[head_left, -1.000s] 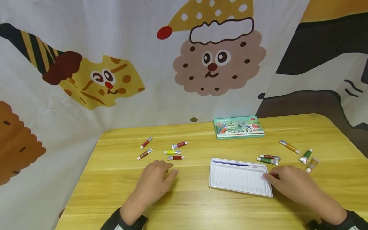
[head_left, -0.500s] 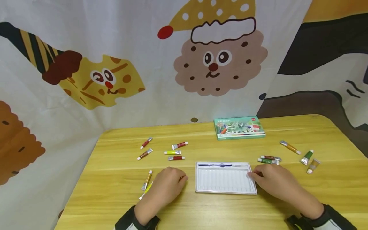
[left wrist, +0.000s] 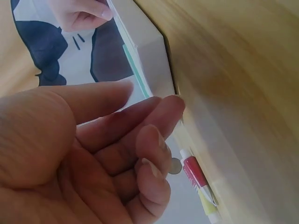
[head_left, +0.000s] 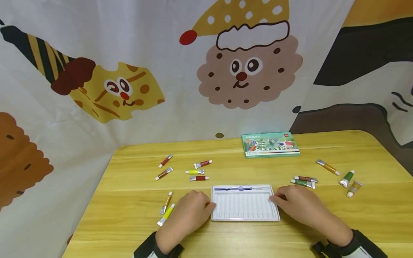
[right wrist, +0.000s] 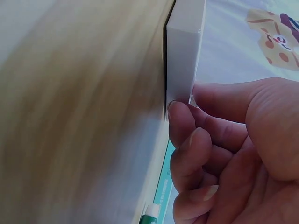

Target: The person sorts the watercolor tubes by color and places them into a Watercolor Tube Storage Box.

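Note:
A white ridged paint tray point(head_left: 245, 208) lies flat on the wooden table point(head_left: 129, 200), with a blue brush point(head_left: 240, 188) in its far groove. My right hand point(head_left: 274, 199) pinches the tray's right edge between thumb and fingers; the right wrist view shows the fingertips point(right wrist: 180, 116) on the tray's corner point(right wrist: 184, 60). My left hand point(head_left: 208, 206) lies relaxed at the left edge. In the left wrist view its fingertips point(left wrist: 168, 107) touch the tray point(left wrist: 149, 60). An orange tube point(head_left: 166, 202) and a yellow-green tube point(head_left: 166, 215) lie just left of that hand.
Several paint tubes are scattered at the left middle point(head_left: 198, 178) and at the right point(head_left: 303, 183), point(head_left: 346, 178). A green paint box point(head_left: 270, 144) sits at the back. A cartoon-printed curtain point(head_left: 129, 71) hangs behind and left of the table.
The tray has slid left with my right hand on its edge. My left hand has moved right to meet the tray, uncovering two tubes.

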Action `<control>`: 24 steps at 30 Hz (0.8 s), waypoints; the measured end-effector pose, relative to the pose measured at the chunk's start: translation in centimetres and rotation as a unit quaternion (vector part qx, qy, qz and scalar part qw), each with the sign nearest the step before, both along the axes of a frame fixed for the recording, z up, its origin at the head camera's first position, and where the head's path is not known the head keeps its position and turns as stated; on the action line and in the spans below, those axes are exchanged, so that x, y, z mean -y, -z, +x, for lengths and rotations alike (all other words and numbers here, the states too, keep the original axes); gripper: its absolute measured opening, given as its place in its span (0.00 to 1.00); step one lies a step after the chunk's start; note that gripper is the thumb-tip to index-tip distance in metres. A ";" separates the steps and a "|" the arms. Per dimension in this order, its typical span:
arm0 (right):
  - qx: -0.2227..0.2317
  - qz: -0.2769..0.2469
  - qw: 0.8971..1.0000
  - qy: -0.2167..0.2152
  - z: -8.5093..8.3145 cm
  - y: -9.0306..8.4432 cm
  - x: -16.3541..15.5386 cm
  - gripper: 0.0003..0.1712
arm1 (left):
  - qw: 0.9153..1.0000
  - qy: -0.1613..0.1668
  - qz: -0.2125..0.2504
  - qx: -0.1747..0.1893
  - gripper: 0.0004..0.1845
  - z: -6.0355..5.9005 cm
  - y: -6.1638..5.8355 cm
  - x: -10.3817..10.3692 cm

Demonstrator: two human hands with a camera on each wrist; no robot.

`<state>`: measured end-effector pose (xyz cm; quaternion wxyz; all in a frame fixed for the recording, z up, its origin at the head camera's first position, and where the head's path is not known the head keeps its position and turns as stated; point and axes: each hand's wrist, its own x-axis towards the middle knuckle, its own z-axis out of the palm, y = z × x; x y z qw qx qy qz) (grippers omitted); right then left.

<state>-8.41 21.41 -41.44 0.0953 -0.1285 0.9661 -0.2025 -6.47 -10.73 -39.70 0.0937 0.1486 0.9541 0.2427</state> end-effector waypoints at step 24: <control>0.017 -0.007 1.000 -0.003 -0.1 -0.1 0.9 0.12 | 1.000 -0.003 -0.007 0.004 0.21 -0.2 0.3 0.8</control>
